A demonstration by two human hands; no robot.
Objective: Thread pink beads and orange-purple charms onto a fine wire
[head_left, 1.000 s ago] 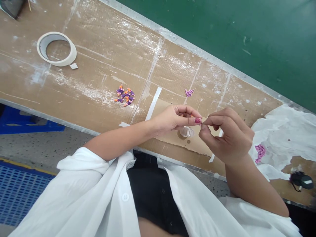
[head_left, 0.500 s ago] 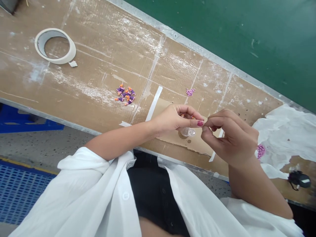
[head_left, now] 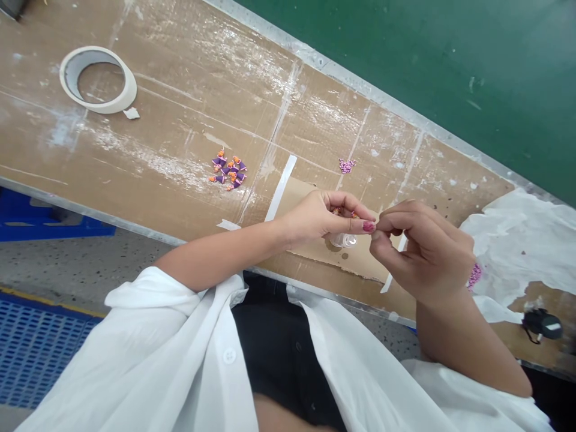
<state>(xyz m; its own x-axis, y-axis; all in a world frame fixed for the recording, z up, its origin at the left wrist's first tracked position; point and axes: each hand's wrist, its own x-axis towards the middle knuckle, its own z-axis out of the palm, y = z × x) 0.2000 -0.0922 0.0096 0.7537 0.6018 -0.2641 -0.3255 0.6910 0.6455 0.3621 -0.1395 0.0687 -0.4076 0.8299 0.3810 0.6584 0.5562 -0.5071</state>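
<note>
My left hand (head_left: 324, 216) is closed in a pinch, thumb against forefinger, at the middle of the cardboard-covered table. Whatever sits between those fingertips is too small to name. My right hand (head_left: 423, 246) pinches too, its fingertips meeting the left ones; its content is hidden. Small orange and red pieces (head_left: 354, 215) show behind my left thumb. Just below the left hand, a small clear plastic cup (head_left: 348, 240) rests on a taped-down piece of cardboard (head_left: 310, 258). Farther left lies a cluster of small purple and orange figures (head_left: 229, 171). Beyond the hands is a little heap of pink beads (head_left: 347, 165).
A roll of masking tape (head_left: 130, 90) lies at the left, with a torn scrap (head_left: 132, 113) beside it. White crumpled sheeting (head_left: 531, 240) covers the right end, near more pink beads (head_left: 474, 276) and a black object (head_left: 542, 325). A green surface (head_left: 427, 72) borders the table's far edge.
Both pinched hands have shifted very slightly right in the picture, still fingertip to fingertip. The view has moved a little; the things on the table look the same.
</note>
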